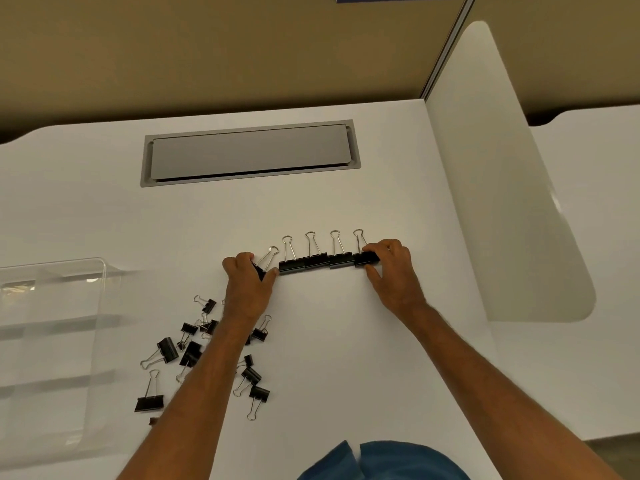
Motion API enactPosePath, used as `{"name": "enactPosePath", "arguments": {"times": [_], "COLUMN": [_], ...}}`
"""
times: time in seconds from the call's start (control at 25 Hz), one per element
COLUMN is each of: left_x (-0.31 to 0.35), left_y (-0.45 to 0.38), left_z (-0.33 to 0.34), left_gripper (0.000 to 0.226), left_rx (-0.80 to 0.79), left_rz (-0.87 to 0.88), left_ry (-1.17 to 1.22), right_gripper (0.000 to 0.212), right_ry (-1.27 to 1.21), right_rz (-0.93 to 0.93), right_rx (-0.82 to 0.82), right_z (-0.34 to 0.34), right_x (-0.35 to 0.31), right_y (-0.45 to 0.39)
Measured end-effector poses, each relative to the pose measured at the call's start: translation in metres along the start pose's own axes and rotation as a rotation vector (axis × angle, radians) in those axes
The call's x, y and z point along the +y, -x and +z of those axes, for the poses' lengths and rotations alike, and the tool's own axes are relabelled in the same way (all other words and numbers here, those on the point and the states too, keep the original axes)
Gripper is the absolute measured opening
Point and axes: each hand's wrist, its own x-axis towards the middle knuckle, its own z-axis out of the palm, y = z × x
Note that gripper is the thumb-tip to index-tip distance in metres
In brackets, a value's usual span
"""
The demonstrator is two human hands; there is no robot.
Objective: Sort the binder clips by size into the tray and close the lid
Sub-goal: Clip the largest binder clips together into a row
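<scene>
Several large black binder clips (315, 259) stand side by side in a row on the white desk, wire handles pointing away from me. My right hand (389, 271) pinches the rightmost clip of the row (367, 257). My left hand (247, 277) grips another large clip (266, 261), tilted, at the row's left end. A loose pile of small and medium black binder clips (194, 351) lies near my left forearm, which hides part of it. The clear plastic tray (52, 327) with dividers sits at the far left, with nothing visible in its compartments.
A grey cable hatch (249, 154) is set into the desk (311, 209) behind the row. A white divider panel (502, 188) rises at the right. The brown partition wall (207, 46) stands at the back. My blue clothing (381, 462) shows at the bottom edge.
</scene>
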Motion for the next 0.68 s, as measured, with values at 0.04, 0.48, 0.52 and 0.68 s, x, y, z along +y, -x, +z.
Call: {"name": "enactPosePath", "arguments": {"times": [0.04,0.48,0.52,0.68], "left_x": [0.000,-0.026,-0.025,-0.026], "left_y": [0.001,0.003,0.004,0.006], "left_z": [-0.001,-0.008,-0.007,-0.002], "left_gripper": [0.054,0.030,0.030,0.058], "left_rx": [-0.010,0.043,0.053,0.085], "left_rz": [-0.009,0.050,0.053,0.205], "left_ry": [0.017,-0.032,-0.049,-0.134], "right_gripper": [0.035,0.037,0.036,0.039], "right_ry": [0.002,0.023,0.026,0.046], "right_rz": [-0.002,-0.031,-0.035,-0.040], "right_rx": [-0.002,0.004,0.002,0.010], "right_z": [0.000,0.004,0.004,0.003], "right_x": [0.000,0.001,0.002,0.001], "right_y": [0.000,-0.003,-0.003,-0.004]}}
